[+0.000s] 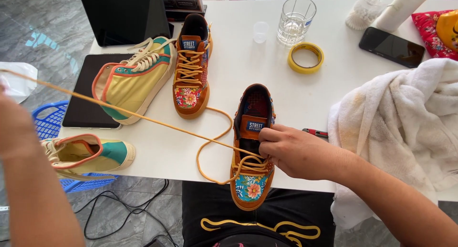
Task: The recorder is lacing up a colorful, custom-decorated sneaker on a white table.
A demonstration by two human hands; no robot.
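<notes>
A dark smartphone (pixel 391 47) with a blank black screen lies flat near the tabletop's far right edge, and a black tablet (pixel 90 92) with its screen off lies at the left edge, partly under a yellow high-top shoe. A dark upright screen or stand (pixel 125 15) rises at the far left corner, with a dark printed box (pixel 182 1) just beside it. Small blue rectangular labels sit on the tongues of the two brown shoes, one (pixel 189 44) toward the far edge, one (pixel 255 126) near the front edge.

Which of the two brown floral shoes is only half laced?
The brown shoe under the right hand; the other brown shoe is fully laced.
</notes>
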